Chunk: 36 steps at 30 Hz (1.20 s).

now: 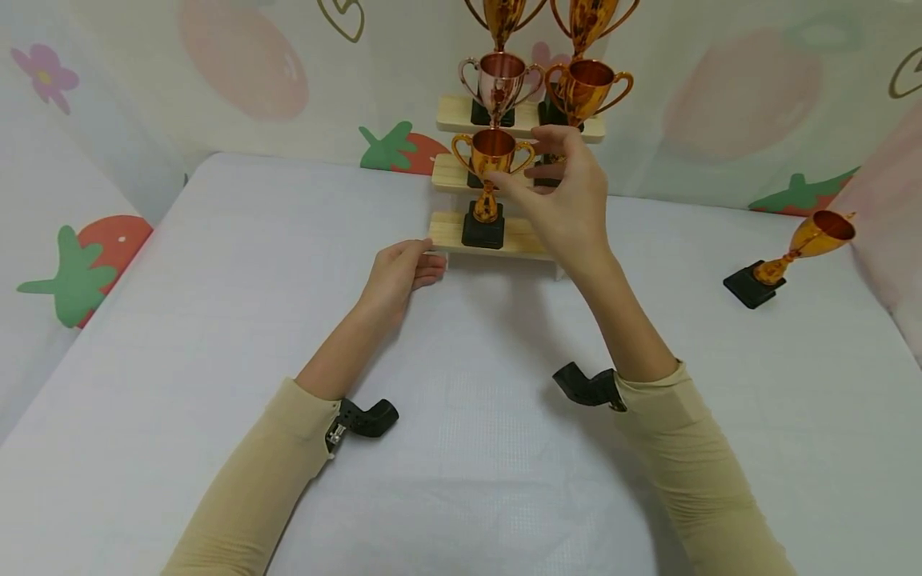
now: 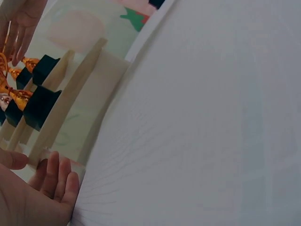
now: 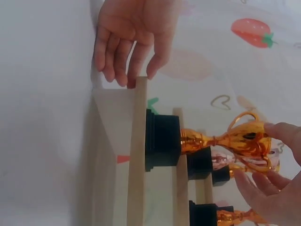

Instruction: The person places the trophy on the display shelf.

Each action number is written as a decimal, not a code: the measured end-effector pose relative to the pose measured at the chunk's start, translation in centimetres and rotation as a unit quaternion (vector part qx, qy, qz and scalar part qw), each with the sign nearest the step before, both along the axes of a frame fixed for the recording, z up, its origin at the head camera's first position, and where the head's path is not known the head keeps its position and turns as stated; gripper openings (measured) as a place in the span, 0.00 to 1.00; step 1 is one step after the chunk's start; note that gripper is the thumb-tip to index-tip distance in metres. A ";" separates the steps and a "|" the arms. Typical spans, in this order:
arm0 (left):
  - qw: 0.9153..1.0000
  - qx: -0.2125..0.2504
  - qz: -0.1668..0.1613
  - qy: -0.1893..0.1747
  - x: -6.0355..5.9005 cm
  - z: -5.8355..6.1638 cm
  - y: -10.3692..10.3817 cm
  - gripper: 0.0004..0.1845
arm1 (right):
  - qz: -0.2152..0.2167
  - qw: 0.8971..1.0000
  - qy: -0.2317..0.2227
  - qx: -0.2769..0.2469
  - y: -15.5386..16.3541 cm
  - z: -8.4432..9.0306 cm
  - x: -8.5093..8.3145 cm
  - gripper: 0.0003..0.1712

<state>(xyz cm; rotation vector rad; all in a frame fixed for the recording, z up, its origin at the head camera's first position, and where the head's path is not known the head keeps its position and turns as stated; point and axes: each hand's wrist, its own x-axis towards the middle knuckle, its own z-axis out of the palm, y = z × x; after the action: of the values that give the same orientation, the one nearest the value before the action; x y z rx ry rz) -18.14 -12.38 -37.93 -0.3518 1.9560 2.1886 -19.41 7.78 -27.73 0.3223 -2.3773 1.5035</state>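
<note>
A three-step wooden shelf (image 1: 526, 240) stands at the back of a white-covered table. A gold trophy (image 1: 493, 156) on a black base stands upright on the lowest step. My right hand (image 1: 531, 160) is curled round the right side of its cup, the thumb touching it. In the right wrist view the trophy (image 3: 235, 141) lies between that hand's thumb and fingers (image 3: 244, 176). My left hand (image 1: 430, 260) pinches the left end of the lowest step, thumb on top. The left wrist view shows that hand (image 2: 42, 188) at the shelf's (image 2: 70, 103) near corner.
A rose-coloured cup (image 1: 500, 80) and an orange-gold cup (image 1: 587, 88) stand on the upper step, with two taller trophies behind them cut off by the frame. Another gold trophy (image 1: 792, 256) sits tilted on the table at far right. A strawberry-print backdrop (image 1: 245, 56) walls the table.
</note>
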 end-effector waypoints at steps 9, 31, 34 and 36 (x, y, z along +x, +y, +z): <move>1.000 0.000 -0.001 0.004 0.1 -0.1 -0.1 0.21 | -0.022 1.000 0.003 -0.004 1.9 0.1 0.9 0.30; 1.000 0.015 -0.004 0.018 0.0 -0.2 0.0 0.19 | -0.069 0.997 0.024 0.012 5.9 -0.8 1.4 0.26; 1.000 0.019 0.000 0.020 0.0 -0.2 0.0 0.19 | -0.083 0.996 0.023 0.017 6.4 -0.7 1.2 0.27; 1.000 0.016 -0.002 0.020 0.1 -0.1 0.0 0.19 | -0.095 0.995 0.019 0.023 6.9 -0.6 1.1 0.27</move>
<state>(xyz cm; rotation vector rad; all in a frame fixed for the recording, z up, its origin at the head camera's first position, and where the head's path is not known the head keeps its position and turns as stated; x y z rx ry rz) -18.07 -12.43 -38.04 -0.3005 1.9371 2.2383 -18.29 14.71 -28.34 0.1300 -2.3414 1.3476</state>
